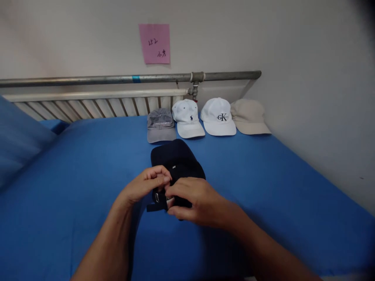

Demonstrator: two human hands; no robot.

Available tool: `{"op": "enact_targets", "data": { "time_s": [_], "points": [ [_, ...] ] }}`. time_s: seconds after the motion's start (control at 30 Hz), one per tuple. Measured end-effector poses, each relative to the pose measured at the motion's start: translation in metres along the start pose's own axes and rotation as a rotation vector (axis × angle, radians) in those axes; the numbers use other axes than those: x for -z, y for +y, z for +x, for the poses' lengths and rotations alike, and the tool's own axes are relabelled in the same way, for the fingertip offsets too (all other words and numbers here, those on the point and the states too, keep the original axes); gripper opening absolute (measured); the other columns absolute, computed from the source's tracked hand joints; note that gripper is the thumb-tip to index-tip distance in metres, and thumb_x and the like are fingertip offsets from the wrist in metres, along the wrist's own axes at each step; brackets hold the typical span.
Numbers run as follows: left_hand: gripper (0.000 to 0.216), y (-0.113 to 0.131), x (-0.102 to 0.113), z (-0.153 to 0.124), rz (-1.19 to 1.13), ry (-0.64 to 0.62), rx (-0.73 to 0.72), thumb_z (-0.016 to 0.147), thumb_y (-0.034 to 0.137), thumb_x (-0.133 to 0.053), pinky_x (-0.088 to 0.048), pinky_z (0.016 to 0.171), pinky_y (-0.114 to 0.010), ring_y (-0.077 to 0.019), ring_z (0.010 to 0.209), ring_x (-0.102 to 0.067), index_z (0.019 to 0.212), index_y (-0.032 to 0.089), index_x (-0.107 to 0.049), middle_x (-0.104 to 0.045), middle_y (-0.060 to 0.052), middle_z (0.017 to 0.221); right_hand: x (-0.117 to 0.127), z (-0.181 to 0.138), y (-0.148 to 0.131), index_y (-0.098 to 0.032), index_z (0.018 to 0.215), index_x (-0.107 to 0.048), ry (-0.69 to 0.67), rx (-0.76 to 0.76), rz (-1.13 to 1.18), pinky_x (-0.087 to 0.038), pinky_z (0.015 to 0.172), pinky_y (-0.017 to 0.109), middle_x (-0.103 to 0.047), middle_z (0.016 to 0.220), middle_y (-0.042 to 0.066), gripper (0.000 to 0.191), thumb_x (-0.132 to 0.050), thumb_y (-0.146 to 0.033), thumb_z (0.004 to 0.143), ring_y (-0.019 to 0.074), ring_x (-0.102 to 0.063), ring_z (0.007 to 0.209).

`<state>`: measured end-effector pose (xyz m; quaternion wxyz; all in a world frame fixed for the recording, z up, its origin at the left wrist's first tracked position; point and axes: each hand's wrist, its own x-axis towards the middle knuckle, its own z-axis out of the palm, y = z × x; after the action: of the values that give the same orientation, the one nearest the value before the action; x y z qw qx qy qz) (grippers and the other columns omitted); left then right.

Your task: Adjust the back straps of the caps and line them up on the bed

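Dark cap point(175, 150) over blue sheet point(102, 164), likely light, soft, best held by the back edge, where your right hand point(199, 197) pinches; your left hand point(152, 180) bunches beside it, hold unclear.

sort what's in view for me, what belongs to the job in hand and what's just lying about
In the job: dark cap, its strap, buckle, left hand, right hand.

Apparently just about: grey cap, white cap with small dark emblem, white CK cap, beige cap, pink note, pipe.
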<state>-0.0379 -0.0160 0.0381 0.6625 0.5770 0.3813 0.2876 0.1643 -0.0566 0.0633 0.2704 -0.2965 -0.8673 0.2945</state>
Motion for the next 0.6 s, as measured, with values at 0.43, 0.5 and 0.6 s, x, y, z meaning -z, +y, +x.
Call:
{"op": "enact_targets", "data": {
  "time_s": [0.43,0.5,0.6],
  "points": [
    [0.031,0.012,0.003,-0.011,0.386,-0.202,0.096,0.074,0.041,-0.072,-0.037,0.060,-0.023,-0.0118,0.067,-0.050,0.089,0.016,-0.066,-0.058,0.002,0.073,-0.003,-0.001,0.010,-0.019,0.085,-0.063,0.023,-0.420,0.371,-0.038,0.050,0.017,-0.059,0.064,-0.006,0.009,-0.067,-0.022,0.078,0.0070,-0.052,0.056],
    [0.024,0.012,-0.002,-0.010,0.369,-0.182,0.078,0.076,0.038,-0.070,-0.038,0.060,-0.022,-0.0107,0.066,-0.049,0.084,0.016,-0.065,-0.057,0.003,0.070,-0.003,0.000,0.010,-0.019,0.085,-0.062,0.025,-0.436,0.407,-0.038,0.051,0.017,-0.059,0.065,-0.006,0.011,-0.068,-0.024,0.078,0.0071,-0.052,0.057],
    [0.022,0.011,-0.003,-0.009,0.319,-0.194,0.031,0.078,0.037,-0.069,-0.040,0.063,-0.023,-0.0109,0.068,-0.051,0.081,0.016,-0.065,-0.059,0.003,0.072,-0.002,0.001,0.011,-0.020,0.089,-0.062,0.023,-0.433,0.465,-0.041,0.056,0.018,-0.062,0.069,-0.005,0.016,-0.070,-0.023,0.076,0.0079,-0.055,0.063]
  ]
}}
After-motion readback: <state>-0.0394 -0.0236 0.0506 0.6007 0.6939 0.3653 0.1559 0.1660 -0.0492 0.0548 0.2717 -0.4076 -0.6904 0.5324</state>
